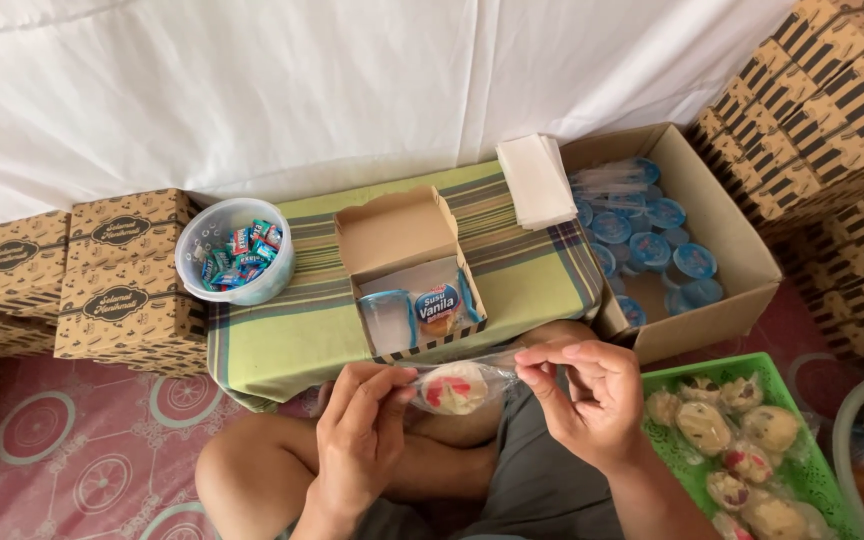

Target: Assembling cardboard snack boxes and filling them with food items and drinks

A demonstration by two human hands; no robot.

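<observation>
Two hands hold one wrapped cake (455, 387) between them, above the person's lap: the left hand (360, 440) pinches the clear wrapper at one end, the right hand (592, 400) pinches it at the other. Just beyond the cake, an open cardboard box (397, 235) sits on a green striped cloth (292, 330), with a plastic cup (388, 320) and a small packet (438, 309) inside. A tub of sweets (237, 250) stands farther left on the cloth. Near the right hand, a green basket (762, 375) holds more wrapped cakes. Behind it, a large carton (727, 230) holds blue-lidded cups.
</observation>
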